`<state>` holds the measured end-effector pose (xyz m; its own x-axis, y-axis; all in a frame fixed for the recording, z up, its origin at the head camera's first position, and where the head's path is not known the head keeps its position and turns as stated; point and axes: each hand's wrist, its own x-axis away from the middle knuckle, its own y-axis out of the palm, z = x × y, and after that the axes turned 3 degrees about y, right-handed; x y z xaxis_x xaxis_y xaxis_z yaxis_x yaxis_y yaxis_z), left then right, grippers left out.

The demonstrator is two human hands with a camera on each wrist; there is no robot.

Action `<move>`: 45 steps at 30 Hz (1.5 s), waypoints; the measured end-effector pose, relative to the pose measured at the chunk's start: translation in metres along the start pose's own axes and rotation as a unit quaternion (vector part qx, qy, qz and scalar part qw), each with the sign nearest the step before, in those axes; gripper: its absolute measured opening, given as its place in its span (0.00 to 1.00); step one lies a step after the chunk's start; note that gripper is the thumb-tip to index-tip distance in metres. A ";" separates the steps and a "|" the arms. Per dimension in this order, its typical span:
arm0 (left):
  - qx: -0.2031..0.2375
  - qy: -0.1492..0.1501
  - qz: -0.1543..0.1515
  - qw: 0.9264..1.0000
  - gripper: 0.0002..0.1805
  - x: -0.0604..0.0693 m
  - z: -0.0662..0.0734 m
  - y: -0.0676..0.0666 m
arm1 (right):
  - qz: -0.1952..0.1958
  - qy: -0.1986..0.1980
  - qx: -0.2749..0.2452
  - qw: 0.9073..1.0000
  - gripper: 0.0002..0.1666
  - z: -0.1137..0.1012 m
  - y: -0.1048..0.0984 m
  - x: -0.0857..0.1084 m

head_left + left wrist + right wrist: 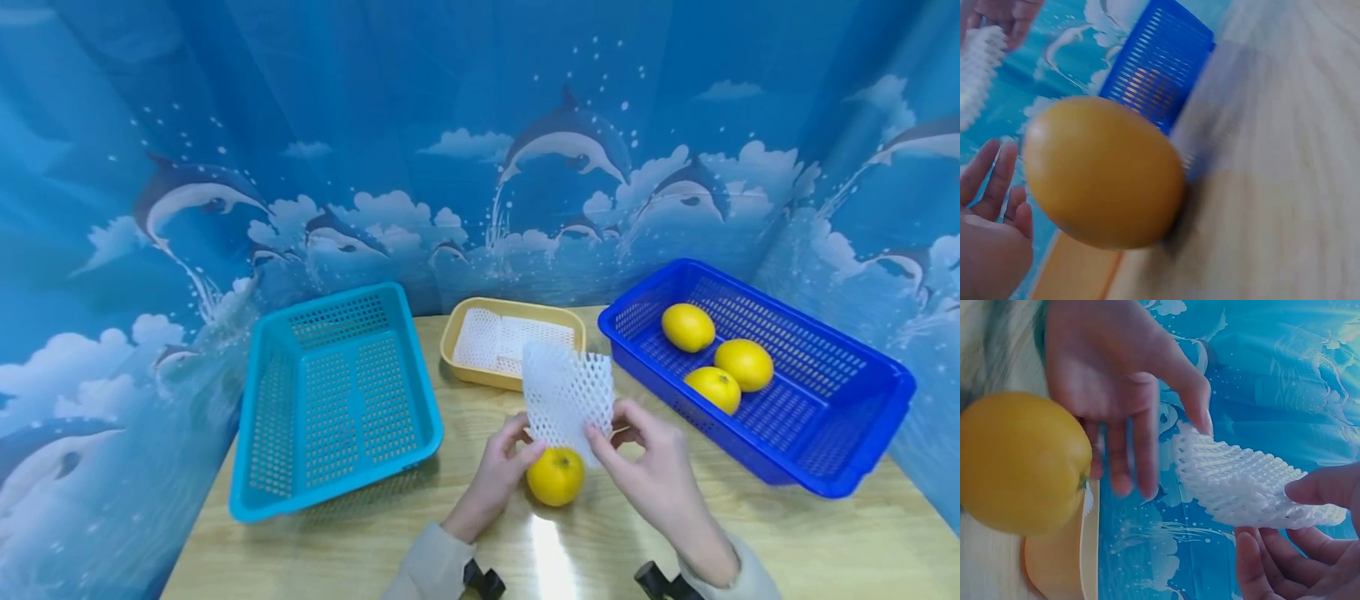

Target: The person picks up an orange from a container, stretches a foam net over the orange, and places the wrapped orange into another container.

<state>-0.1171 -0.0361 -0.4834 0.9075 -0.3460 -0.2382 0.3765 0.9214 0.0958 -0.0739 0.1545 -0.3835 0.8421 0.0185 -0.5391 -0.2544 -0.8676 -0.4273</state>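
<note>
A white foam net sleeve (566, 396) is held up above a yellow round fruit (556, 477) that sits on the table. My right hand (656, 467) pinches the net (1247, 487) between thumb and fingers at its right side. On the other side is my left hand (498, 475), its fingers spread and relaxed (991, 219), with the thumb at the net's edge in the right wrist view. Whether that thumb touches the net is hard to tell. The fruit (1104, 175) stands close to the left hand, not gripped.
A teal basket (427, 400) stands at the left. Behind the hands, a yellow tray (480, 377) holds more white nets (528, 332). At the right, a blue basket (787, 458) contains three yellow fruits (744, 364). A blue dolphin-print curtain (465, 167) hangs behind the table.
</note>
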 end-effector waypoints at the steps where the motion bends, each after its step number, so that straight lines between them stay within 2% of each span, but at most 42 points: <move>1: 0.002 -0.008 0.003 1.000 0.22 0.000 0.005 0.001 | -0.001 -0.004 -0.003 1.000 0.15 0.000 0.001 0.001; 5: 0.041 -0.051 -0.003 0.998 0.23 -0.001 0.019 0.002 | -0.008 -0.012 -0.012 1.000 0.16 -0.001 0.004 0.004; 7: 0.064 -0.062 -0.009 0.996 0.24 -0.001 0.024 0.003 | -0.010 -0.018 -0.018 1.000 0.17 -0.002 0.005 0.005; 10: 0.091 -0.070 -0.020 0.993 0.26 0.000 0.028 0.004 | -0.014 -0.029 -0.026 0.999 0.18 -0.002 0.006 0.006; 14: 0.137 -0.067 -0.031 0.988 0.29 0.000 0.031 0.005 | -0.022 -0.038 -0.039 0.998 0.21 -0.001 0.006 0.007; 16: 0.173 -0.063 -0.035 0.982 0.30 0.001 0.031 0.005 | -0.029 -0.033 -0.045 0.998 0.22 -0.001 0.006 0.007; 20: 0.250 -0.051 -0.049 0.966 0.27 0.002 0.029 0.004 | -0.060 -0.004 -0.077 0.995 0.25 -0.003 0.003 0.008; 22: 0.275 -0.038 -0.060 0.959 0.24 0.003 0.028 0.004 | -0.093 0.014 -0.113 0.989 0.24 -0.003 0.000 0.009; 24: 0.292 -0.028 -0.068 0.954 0.21 0.003 0.028 0.004 | -0.131 0.023 -0.155 0.979 0.23 -0.001 -0.003 0.009; 26: 0.305 -0.020 -0.073 0.949 0.20 0.002 0.028 0.004 | -0.171 0.032 -0.204 0.963 0.23 0.001 -0.006 0.009; 29: 0.325 -0.014 -0.078 0.942 0.19 0.002 0.026 0.004 | -0.223 0.035 -0.273 0.935 0.24 0.004 -0.010 0.007; 31: 0.332 -0.001 -0.086 0.939 0.18 0.002 0.025 0.004 | -0.240 0.048 -0.295 0.924 0.22 0.005 -0.012 0.006; 33: 0.341 0.010 -0.095 0.935 0.17 0.003 0.024 0.003 | -0.241 0.073 -0.293 0.923 0.16 0.005 -0.012 0.005; 36: 0.345 0.025 -0.117 0.931 0.17 0.002 0.024 0.002 | -0.233 0.131 -0.255 0.929 0.12 0.004 -0.011 0.004; 37: 0.347 0.026 -0.124 0.929 0.17 0.002 0.024 0.002 | -0.236 0.150 -0.244 0.929 0.12 0.004 -0.010 0.005; 41: 0.345 0.036 -0.147 0.926 0.15 0.003 0.027 0.002 | -0.283 0.193 -0.239 0.908 0.17 0.005 -0.007 0.006; 45: 0.318 0.037 -0.142 0.937 0.15 0.002 0.027 0.001 | -0.306 0.233 -0.224 0.896 0.20 0.005 -0.004 0.005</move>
<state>-0.1096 -0.0403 -0.4581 0.7475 -0.5267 -0.4048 0.6567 0.4942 0.5696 -0.0707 0.1604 -0.3880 0.8924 0.4395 0.1025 0.4507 -0.8800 -0.1499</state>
